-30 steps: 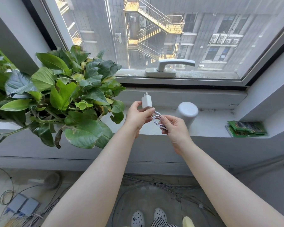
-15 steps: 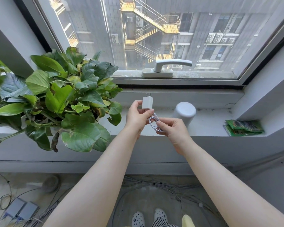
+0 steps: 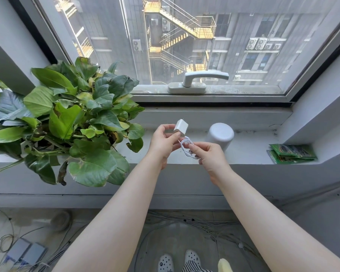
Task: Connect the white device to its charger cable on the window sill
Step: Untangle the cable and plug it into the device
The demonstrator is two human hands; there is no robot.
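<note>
My left hand (image 3: 164, 141) holds a small white charger block (image 3: 181, 126) above the window sill (image 3: 249, 152), gripping it from below with thumb and fingers. A coiled white cable (image 3: 186, 147) hangs from the block's lower end. My right hand (image 3: 208, 157) pinches that coil just right of the left hand. Behind my right hand, a white cylindrical device (image 3: 220, 135) stands upright on the sill, untouched by either hand. The cable's free end is hidden inside my right fingers.
A large leafy potted plant (image 3: 71, 122) fills the sill's left side, close to my left hand. Green packets (image 3: 291, 153) lie at the sill's right end. A white window handle (image 3: 200, 81) sits on the frame above. Loose wires (image 3: 194, 222) cover the floor below.
The charger block has been turned in my left hand, so its prongs no longer point up. My right hand has shifted its grip along the coiled cable. Both hands stay over the sill.
</note>
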